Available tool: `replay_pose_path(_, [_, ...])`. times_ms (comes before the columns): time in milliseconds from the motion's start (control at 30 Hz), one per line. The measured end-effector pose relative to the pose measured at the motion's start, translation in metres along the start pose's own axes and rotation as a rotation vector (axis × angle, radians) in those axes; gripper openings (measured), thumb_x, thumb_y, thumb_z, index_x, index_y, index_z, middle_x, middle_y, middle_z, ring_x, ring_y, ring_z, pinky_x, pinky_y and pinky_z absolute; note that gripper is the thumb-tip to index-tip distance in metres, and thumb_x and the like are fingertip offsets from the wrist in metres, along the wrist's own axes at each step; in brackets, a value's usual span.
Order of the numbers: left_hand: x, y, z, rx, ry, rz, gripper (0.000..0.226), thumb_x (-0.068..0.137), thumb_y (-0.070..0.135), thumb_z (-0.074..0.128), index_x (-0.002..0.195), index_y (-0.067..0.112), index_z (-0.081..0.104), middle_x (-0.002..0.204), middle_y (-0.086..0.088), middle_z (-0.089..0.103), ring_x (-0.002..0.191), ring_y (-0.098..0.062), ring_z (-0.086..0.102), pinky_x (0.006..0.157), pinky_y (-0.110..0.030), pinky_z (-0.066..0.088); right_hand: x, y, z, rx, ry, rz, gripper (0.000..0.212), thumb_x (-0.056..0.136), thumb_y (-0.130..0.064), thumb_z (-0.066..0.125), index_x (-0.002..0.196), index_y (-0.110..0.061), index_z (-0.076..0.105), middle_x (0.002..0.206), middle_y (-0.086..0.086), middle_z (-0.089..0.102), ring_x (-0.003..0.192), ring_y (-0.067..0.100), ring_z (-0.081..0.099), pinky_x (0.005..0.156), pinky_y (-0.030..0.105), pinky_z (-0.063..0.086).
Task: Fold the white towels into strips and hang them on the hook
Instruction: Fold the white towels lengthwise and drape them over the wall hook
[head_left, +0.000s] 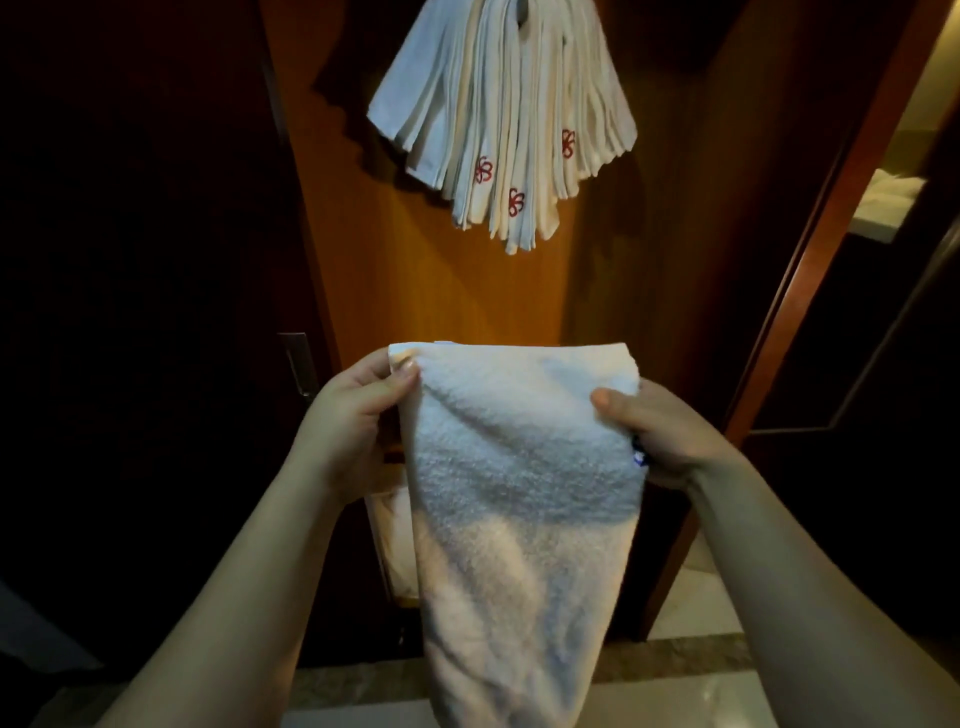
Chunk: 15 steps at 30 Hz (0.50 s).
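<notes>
Wooden door panel (447, 291) carries a hook (522, 13) crowded with folded strips (498, 130). Below, left hand (358, 410) and right hand (660, 431) pinch the white towel (519, 493) by its top corners; loosened pinches could undo the fold.

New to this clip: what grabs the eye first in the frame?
The white towel fills the lower centre, held up with the left hand and right hand pinching its top corners. Above it, a fan of folded towel strips, some with red flower marks, hangs against the wooden panel.
</notes>
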<state>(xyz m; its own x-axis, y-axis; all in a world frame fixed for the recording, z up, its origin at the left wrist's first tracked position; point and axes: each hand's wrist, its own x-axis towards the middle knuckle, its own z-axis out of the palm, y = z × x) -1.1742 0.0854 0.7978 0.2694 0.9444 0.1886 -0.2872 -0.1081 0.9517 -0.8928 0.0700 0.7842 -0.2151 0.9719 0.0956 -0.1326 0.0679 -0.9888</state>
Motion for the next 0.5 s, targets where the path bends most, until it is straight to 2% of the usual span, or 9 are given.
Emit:
replay_pose_path(67, [-0.006,-0.003,-0.004,0.001,-0.042,-0.029,0.030,0.088,0.026,0.059,0.112,0.018,0.075,0.097,-0.006,0.075,0.081,-0.018,0.071,0.064,-0.026,0.057,-0.008,0.007,-0.005,0.020,-0.092,0.063,0.062,0.063,-0.047,0.091,0.115,-0.017,0.075,0.118,0.014,0.072,0.107,0.030,0.070,0.080,0.035,0.058])
replay_pose_path(200, [-0.018,-0.011,-0.006,0.010,-0.018,-0.012,0.030,0.085,0.029,0.063,0.109,0.022,0.077,0.087,-0.004,0.071,0.072,-0.014,0.067,0.062,-0.023,0.053,-0.017,0.020,-0.003,0.174,-0.063,0.033,0.055,0.079,-0.047,0.081,0.122,-0.015,0.071,0.127,0.017,0.067,0.119,0.034,0.064,0.089,0.038,0.056])
replay_pose_path(300, [-0.028,-0.025,-0.002,-0.021,-0.043,-0.033,0.037,0.071,0.030,0.078,0.108,0.027,0.078,0.106,-0.009,0.076,0.093,-0.022,0.074,0.075,-0.029,0.059,-0.021,0.029,0.006,0.236,-0.037,0.025,0.051,0.084,-0.043,0.078,0.124,-0.013,0.069,0.130,0.020,0.065,0.122,0.036,0.062,0.092,0.041,0.054])
replay_pose_path(367, [-0.033,-0.033,0.001,0.026,-0.010,-0.060,0.037,0.068,0.031,0.083,0.105,0.027,0.079,0.108,-0.011,0.076,0.097,-0.025,0.074,0.078,-0.029,0.058,-0.023,0.033,0.010,0.219,0.007,0.041,0.054,0.081,-0.044,0.080,0.123,-0.011,0.069,0.129,0.021,0.065,0.120,0.037,0.063,0.092,0.042,0.055])
replay_pose_path(433, [-0.034,-0.041,0.001,0.042,0.049,-0.074,0.034,0.074,0.036,0.079,0.104,0.020,0.079,0.107,-0.014,0.076,0.098,-0.027,0.074,0.079,-0.029,0.058,-0.025,0.034,0.012,0.146,0.074,0.057,0.053,0.078,-0.048,0.081,0.117,-0.013,0.072,0.124,0.019,0.068,0.116,0.036,0.065,0.089,0.041,0.057])
replay_pose_path(500, [-0.035,-0.050,0.005,0.020,0.130,-0.099,0.028,0.081,0.034,0.072,0.102,0.017,0.080,0.106,-0.014,0.076,0.098,-0.026,0.074,0.076,-0.028,0.058,-0.027,0.034,0.015,0.028,0.147,0.074,0.045,0.082,-0.049,0.076,0.112,-0.015,0.075,0.118,0.013,0.072,0.112,0.033,0.068,0.094,0.045,0.056])
